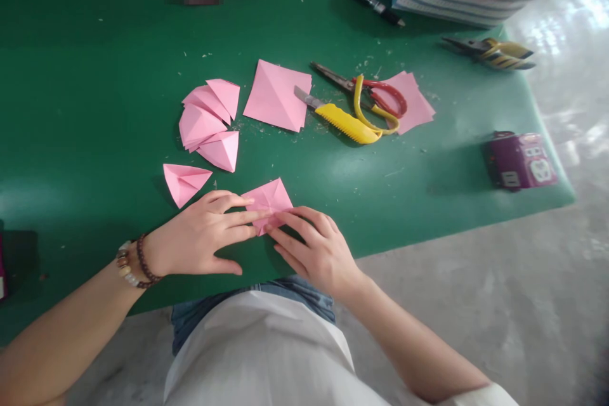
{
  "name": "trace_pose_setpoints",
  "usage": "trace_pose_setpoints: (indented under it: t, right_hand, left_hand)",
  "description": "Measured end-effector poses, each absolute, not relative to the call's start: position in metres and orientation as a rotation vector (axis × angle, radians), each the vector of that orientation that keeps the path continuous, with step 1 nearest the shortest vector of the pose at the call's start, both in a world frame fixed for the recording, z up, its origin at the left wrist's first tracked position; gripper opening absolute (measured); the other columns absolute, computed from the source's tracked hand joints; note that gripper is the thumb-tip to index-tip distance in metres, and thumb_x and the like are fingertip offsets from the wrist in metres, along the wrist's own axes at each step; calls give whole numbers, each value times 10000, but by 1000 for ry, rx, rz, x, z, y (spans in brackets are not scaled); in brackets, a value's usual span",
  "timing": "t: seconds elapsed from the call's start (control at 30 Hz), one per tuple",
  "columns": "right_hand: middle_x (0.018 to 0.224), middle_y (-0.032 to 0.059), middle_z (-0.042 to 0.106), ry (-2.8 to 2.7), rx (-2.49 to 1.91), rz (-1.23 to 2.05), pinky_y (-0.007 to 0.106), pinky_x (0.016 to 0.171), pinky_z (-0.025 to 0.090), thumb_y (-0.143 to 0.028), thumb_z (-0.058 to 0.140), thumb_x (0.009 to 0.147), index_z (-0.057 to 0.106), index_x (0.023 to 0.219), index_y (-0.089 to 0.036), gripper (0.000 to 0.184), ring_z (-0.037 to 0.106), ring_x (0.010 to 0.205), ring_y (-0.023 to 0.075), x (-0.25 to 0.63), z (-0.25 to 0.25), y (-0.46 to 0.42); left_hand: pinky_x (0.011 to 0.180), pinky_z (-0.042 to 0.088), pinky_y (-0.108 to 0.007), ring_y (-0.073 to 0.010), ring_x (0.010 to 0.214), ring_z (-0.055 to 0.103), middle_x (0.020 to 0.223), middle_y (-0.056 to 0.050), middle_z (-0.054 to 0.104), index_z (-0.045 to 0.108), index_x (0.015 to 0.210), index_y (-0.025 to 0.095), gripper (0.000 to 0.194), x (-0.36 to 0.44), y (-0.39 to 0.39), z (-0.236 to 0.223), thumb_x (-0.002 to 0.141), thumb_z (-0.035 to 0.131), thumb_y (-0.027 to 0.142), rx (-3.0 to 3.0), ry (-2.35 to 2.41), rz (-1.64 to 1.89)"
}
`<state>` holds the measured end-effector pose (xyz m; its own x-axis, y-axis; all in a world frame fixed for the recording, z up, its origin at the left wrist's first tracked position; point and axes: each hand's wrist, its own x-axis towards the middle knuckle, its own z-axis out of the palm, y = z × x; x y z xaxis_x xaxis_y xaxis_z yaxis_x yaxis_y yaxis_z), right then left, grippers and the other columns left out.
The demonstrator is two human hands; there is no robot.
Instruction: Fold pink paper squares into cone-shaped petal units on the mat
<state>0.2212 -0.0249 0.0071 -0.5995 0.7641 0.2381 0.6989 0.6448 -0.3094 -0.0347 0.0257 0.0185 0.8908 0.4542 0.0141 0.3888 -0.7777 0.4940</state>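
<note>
On a green bench (95,108), the left hand (200,235) and right hand (316,250) press, fingers spread, on a folded pink paper square (269,203) near other folded pink pieces (207,120).

Left hand (200,235), right hand (316,254), pressing pink paper (270,203)

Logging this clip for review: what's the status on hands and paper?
Left hand and right hand both on folded pink paper. Pink paper triangle beside left hand, apart. Yellow-handled craft knife farther off, not in the way.
</note>
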Motion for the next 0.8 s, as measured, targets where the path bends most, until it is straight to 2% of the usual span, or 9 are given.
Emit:
trace_pose_setpoints:
  t: [0.17, 0.33, 0.67, 0.8]
  right_hand:
    - [1254, 82, 650, -2583, -1155, 291, 415, 938, 475, -288, 581, 936, 649, 1242, -251, 315, 512, 1229, 265, 224, 8, -30]
    - [1279, 92, 649, -2575, -1142, 313, 407, 972, 469, -242, 553, 941, 660, 1209, -207, 290, 520, 1251, 249, 226, 7, -32]
    - [1264, 85, 657, -2574, -1170, 256, 406, 965, 474, -239, 552, 939, 675, 1190, -206, 281, 530, 1226, 261, 223, 8, -33]
    - [1269, 81, 654, -2565, -1185, 276, 408, 979, 473, -244, 552, 942, 675, 1191, -216, 279, 523, 1238, 254, 223, 8, -33]
  left_hand:
    - [1056, 393, -495, -320, 1308, 470, 1344, -90, 610, 625, 1203, 205, 499, -35, 26, 20, 775, 765, 422, 2547, 611, 191]
    - [1052, 397, -504, -319, 1321, 459, 1335, -89, 616, 632, 1180, 194, 484, -35, 27, 20, 774, 766, 421, 2545, 600, 180]
    - [1044, 394, -506, -319, 1315, 465, 1367, -81, 595, 610, 1217, 207, 503, -34, 27, 19, 785, 757, 419, 2560, 599, 170]
    - [1045, 383, -510, -327, 1312, 460, 1382, -78, 582, 562, 1291, 210, 582, -34, 27, 19, 786, 754, 426, 2556, 613, 148]
